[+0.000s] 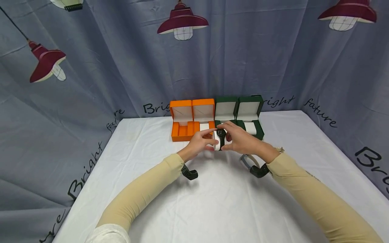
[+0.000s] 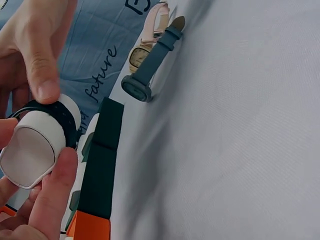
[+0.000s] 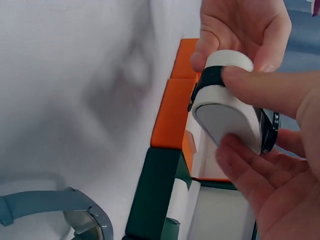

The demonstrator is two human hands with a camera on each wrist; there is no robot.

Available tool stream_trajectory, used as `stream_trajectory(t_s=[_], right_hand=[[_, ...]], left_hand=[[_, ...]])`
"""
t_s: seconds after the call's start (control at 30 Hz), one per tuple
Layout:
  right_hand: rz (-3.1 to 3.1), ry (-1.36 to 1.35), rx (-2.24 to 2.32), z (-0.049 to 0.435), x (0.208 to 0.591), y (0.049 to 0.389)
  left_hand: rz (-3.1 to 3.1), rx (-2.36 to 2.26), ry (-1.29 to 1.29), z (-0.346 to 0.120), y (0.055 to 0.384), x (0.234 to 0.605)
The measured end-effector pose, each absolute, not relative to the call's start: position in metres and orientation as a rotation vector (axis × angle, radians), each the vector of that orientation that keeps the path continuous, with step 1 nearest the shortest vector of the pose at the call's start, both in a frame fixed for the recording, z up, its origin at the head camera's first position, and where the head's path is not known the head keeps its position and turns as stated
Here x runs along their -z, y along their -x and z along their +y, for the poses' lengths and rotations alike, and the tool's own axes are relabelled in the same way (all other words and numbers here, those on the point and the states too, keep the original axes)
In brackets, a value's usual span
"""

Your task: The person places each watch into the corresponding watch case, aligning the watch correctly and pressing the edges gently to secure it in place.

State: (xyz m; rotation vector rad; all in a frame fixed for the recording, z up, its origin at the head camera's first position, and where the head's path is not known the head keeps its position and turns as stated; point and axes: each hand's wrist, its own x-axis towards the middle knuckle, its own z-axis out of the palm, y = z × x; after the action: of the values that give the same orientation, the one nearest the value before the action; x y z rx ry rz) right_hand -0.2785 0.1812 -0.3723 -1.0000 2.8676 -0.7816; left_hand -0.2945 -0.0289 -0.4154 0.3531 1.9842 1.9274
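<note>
Sleeved forearms (image 1: 152, 180) angle inward above the worktop (image 1: 225, 209) — the left hand (image 1: 199, 143) pinching a white watch cushion (image 1: 216, 144), the right hand (image 1: 240, 139) gripping the black wristwatch (image 1: 221, 133) around it, thumb (image 3: 265, 92) on the strap (image 3: 210, 78) — near open green watch boxes (image 1: 247, 109).

The left green box (image 1: 226, 108) is partly hidden by the right hand (image 1: 241, 137). On the black watch (image 1: 221, 135), markings cannot be read. In the left wrist view, the pink watch (image 2: 148, 31) is partly covered by the blue watch (image 2: 156, 60), which is cut off in the right.
</note>
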Motion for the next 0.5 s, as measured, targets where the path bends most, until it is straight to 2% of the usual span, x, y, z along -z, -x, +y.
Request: stream_trajectory(t_s=[0.5], right_hand=[[2.821,0.987,0.802,0.1825,0.3705,0.2743]], left_hand=[[1.921,-1.932,-0.328,-0.0261,0.2912,0.4158]])
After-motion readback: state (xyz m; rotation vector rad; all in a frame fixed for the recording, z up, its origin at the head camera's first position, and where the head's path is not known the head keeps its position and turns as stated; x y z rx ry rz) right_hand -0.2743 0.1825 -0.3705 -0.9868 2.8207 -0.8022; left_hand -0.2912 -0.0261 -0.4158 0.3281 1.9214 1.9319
